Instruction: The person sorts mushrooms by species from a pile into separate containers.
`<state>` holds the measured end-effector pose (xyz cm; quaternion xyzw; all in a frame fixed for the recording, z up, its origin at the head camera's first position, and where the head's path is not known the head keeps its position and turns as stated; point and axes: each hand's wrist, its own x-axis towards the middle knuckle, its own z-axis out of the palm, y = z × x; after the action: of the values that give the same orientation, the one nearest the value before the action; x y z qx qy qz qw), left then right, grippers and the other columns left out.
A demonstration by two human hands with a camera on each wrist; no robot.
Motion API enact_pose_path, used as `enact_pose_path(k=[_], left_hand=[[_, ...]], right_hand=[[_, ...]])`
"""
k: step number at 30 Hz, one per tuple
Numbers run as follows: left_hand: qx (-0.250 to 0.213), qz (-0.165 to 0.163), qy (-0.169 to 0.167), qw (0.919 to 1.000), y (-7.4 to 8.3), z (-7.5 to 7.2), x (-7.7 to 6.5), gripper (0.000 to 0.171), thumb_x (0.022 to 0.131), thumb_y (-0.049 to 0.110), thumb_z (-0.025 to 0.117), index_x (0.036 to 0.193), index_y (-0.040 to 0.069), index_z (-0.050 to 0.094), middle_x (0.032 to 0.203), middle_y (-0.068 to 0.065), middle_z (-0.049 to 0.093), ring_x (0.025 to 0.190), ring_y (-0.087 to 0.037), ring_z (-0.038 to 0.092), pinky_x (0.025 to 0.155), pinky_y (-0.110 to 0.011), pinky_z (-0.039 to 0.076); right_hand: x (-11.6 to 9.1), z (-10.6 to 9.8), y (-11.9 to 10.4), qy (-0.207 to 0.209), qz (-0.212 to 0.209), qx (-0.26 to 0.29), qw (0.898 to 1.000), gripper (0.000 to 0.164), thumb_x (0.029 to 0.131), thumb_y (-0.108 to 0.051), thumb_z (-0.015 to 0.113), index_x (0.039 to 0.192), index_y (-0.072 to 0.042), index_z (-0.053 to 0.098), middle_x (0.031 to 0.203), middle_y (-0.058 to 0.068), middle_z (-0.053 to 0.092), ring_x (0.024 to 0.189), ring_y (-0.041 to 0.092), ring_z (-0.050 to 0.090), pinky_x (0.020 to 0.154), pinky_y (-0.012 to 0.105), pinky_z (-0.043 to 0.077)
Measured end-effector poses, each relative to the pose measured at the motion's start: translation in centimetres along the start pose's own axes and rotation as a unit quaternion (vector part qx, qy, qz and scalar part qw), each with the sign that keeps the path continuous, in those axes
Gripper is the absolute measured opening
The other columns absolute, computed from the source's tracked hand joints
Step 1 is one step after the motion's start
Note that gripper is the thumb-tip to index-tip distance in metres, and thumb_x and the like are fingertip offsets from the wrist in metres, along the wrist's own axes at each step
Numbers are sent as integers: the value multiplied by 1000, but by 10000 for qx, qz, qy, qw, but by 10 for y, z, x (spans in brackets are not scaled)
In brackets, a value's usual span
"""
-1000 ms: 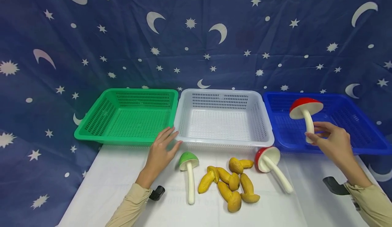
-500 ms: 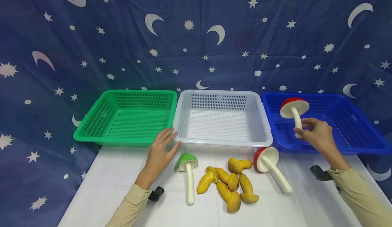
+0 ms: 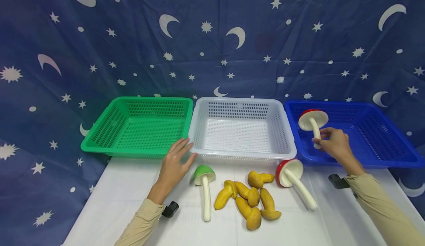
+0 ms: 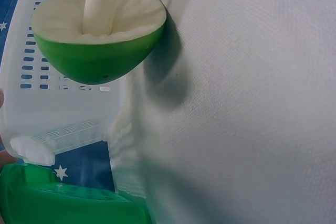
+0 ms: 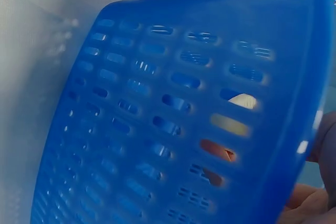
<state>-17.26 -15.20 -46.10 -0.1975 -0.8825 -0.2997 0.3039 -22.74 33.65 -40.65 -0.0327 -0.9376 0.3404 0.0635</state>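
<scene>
My right hand (image 3: 334,142) pinches the white stem of a toy mushroom with a red cap (image 3: 313,120), held upright within the left part of the blue basket (image 3: 396,161). The right wrist view shows the basket's slotted wall (image 5: 157,93), with bits of fingers (image 5: 307,203) beside its rim. My left hand (image 3: 174,168) has its fingers extended at the front corners where the green basket (image 3: 132,151) and the white basket (image 3: 245,154) meet. Just right of that hand lies a green-capped mushroom (image 3: 204,174); its cap (image 4: 100,59) looms large in the left wrist view.
Several yellow mushrooms (image 3: 244,207) lie grouped on the white cloth (image 3: 186,224) before the white basket. A second red-capped mushroom (image 3: 292,174) leans near the gap between the white and blue baskets. A dark blue star-patterned curtain (image 3: 199,39) hangs behind the baskets.
My right hand has carried the red-capped mushroom leftward and slightly lower, over the left part of the blue basket. The left hand stays where it was.
</scene>
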Motion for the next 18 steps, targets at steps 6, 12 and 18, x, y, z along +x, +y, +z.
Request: enact_pose_path(k=[6, 12, 18], left_hand=[[9, 67, 57, 10000, -2, 1, 0, 39, 80, 19, 77, 114, 2, 68, 127, -16, 59, 123, -32, 49, 97, -47, 45], [4, 121, 77, 9999, -2, 1, 1, 38, 80, 19, 77, 113, 2, 68, 126, -16, 59, 122, -33, 50, 97, -47, 45], [37, 73, 41, 10000, -1, 1, 0, 37, 81, 19, 76, 113, 2, 68, 126, -16, 59, 123, -32, 49, 97, -46, 45]], right_hand=[[7, 6, 3, -69, -32, -37, 10000, 45, 81, -4, 70, 113, 21, 51, 93, 34, 61, 58, 28, 68, 44, 25, 53], [13, 13, 4, -147, -26, 18, 9999, 43, 81, -2, 70, 111, 22, 50, 87, 32, 61, 56, 27, 67, 45, 28, 54], [21, 19, 3, -430, 31, -128, 9990, 41, 80, -3, 70, 107, 22, 52, 81, 28, 64, 55, 24, 67, 48, 29, 54]])
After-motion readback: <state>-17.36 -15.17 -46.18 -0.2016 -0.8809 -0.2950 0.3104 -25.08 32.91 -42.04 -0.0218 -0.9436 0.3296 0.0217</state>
